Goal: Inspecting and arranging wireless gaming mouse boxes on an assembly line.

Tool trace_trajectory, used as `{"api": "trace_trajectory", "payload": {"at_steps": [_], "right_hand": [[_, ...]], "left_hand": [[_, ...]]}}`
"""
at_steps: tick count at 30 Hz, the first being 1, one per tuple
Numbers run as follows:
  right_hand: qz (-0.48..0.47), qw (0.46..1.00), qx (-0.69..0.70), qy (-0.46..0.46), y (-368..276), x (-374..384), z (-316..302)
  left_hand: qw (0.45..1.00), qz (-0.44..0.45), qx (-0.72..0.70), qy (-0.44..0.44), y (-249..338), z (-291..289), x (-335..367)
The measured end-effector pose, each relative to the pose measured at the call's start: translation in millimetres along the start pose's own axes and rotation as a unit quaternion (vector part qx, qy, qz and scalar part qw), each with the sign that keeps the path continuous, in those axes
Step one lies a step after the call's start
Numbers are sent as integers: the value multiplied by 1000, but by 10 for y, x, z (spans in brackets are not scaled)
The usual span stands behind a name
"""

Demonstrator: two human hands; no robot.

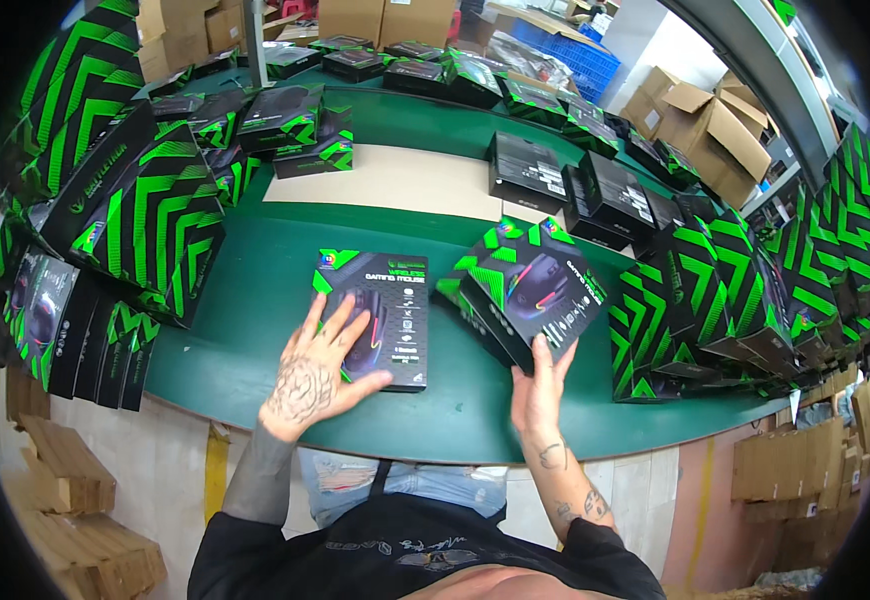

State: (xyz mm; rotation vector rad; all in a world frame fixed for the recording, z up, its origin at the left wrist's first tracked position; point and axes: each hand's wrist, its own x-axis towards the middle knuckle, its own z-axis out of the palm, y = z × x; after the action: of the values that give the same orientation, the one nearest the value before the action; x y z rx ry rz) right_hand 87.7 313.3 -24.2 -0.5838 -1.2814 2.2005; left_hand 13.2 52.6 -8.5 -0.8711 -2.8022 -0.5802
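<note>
My left hand (313, 378) lies with spread fingers on the front of a black and green mouse box (410, 345), flat on the green table (385, 420). To its right, my right hand (539, 392) grips another mouse box (557, 285) by its near edge, thumb on the printed face. This box is turned at an angle and tilted. At least one more similar box (490, 325) shows under and behind it; whether my hidden fingers hold that one too, I cannot tell.
Large striped green and black boxes (155, 225) are stacked at the left, and more (725, 290) at the right. Black boxes lie face down (527, 165) on a beige strip (395, 180). More boxes line the far side. Opened cartons (705, 135) and a blue crate (575, 55) stand beyond.
</note>
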Motion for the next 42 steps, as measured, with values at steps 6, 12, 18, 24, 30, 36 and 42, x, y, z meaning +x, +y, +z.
{"api": "trace_trajectory", "payload": {"at_steps": [6,12,18,24,30,36,42], "right_hand": [[-29,988,-128,-83,572,959,772],[201,907,-162,-332,708,1520,1253],[121,904,-180,-368,663,1358,835],[-15,894,-260,-366,562,985,552],[-50,930,-214,-294,568,1096,475],[-182,915,-69,-354,494,993,538],[-67,908,16,-414,532,950,536]], "left_hand": [[998,36,-26,-36,9,-206,-317],[999,42,-7,-10,-27,-137,-416],[993,9,-112,47,-172,-31,-377],[991,34,-130,20,-235,42,-4],[936,-160,-265,165,-30,198,129],[987,-94,-68,111,-114,368,-373],[993,-69,-34,88,-106,274,-543]]}}
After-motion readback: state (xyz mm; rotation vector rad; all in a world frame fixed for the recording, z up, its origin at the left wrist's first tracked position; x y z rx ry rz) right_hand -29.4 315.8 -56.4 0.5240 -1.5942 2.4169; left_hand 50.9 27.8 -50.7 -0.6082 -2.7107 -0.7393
